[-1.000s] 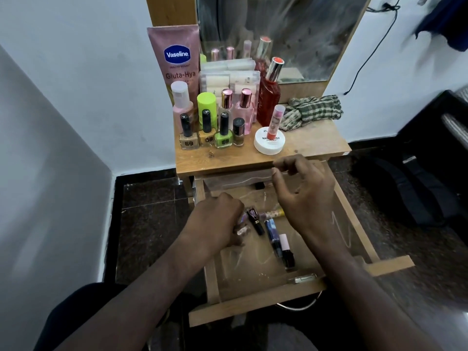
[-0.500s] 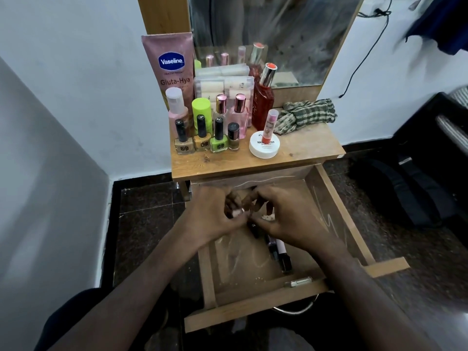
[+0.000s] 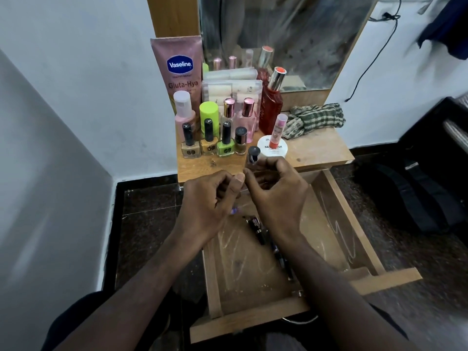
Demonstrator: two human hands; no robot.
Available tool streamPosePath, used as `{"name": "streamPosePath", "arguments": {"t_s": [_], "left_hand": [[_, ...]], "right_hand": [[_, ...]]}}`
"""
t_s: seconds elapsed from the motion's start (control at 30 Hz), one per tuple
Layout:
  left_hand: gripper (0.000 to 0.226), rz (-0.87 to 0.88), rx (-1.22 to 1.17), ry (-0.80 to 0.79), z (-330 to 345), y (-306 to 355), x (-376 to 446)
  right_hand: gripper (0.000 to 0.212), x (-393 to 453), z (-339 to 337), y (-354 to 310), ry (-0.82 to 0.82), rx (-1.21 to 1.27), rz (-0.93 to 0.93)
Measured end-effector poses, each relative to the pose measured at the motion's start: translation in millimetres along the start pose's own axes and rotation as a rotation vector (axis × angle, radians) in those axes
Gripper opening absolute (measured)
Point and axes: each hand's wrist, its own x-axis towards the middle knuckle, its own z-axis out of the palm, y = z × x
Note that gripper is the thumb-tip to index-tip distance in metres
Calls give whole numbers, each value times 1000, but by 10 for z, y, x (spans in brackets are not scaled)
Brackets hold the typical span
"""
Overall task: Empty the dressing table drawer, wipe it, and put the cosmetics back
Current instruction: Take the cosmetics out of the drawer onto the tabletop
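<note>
Here, drawer (image 3: 336, 216): pulled open, a dark tube (image 3: 256, 225) and a few slim sticks lying inside.
Tabletop (image 3: 314, 150): bottles crowded at left, checked cloth (image 3: 316, 117) at back.
Writing: "Vaseline Gluta-Hya" on the pink tube (image 3: 178, 69).
Right hand (image 3: 278, 193): pinching a small dark-capped bottle (image 3: 252, 155) above the table edge.
Left hand (image 3: 210, 198): curled closed; contents hidden.

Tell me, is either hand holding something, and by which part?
The right hand pinches a small dark-capped bottle by its lower body. The left hand is curled; its contents cannot be told.
</note>
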Motion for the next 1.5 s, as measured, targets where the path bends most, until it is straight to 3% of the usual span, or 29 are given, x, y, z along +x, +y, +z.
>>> {"name": "streamPosePath", "arguments": {"t_s": [0.43,0.6,0.7,0.77,0.9,1.03,1.3,1.5], "left_hand": [[30,58,208,-40,27,-145,-22],[24,66,431,-259,13,-154,-22],[26,95,640,-468,22,-110,-31],[37,152,750,-513,56,-97,-63],[55,200,882,-526,114,-49,-159],[64,169,982,-659,235,63,-271],[41,211,917,-708,314,68,-345],[14,-8,377,-582,250,-83,-176]], "right_hand": [[17,76,188,-69,183,-339,118],[17,92,175,-50,175,-325,103],[17,10,-33,-41,91,-285,-10],[17,-34,-285,3,9,-323,-45],[18,3,-787,304,-303,-462,137],[22,55,-947,501,-509,-698,229],[17,19,-938,529,-798,-740,369],[12,40,-926,599,-645,-679,255]]}}
